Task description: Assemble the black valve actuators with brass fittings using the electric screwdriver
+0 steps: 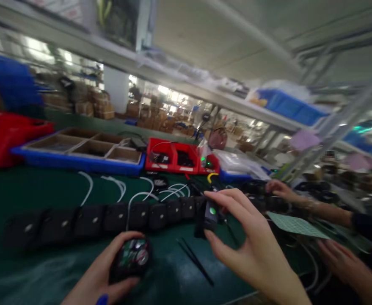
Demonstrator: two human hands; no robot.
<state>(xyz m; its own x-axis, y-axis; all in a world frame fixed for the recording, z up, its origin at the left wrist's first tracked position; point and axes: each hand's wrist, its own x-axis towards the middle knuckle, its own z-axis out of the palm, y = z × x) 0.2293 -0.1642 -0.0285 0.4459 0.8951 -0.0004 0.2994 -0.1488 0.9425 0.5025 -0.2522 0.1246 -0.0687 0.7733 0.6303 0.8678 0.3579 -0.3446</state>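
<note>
My left hand [105, 275] is closed around a small black device [131, 258] with a green circuit board and a round metal part showing on top. My right hand [252, 245] pinches a small black unit [209, 214] with a lit green light between thumb and fingers, just above the green bench mat [20, 190]. A long row of black square housings [109, 220] lies across the mat behind my hands, each with a white cable [135, 197] running back. Black tweezers [194, 258] lie on the mat between my hands.
A blue tray with brown compartments [81, 150] and red bins [173, 159] stand at the back of the bench. A co-worker's hands [281, 190] and a green sheet [295, 224] are at the right. A shelf with blue bins [287, 106] runs overhead.
</note>
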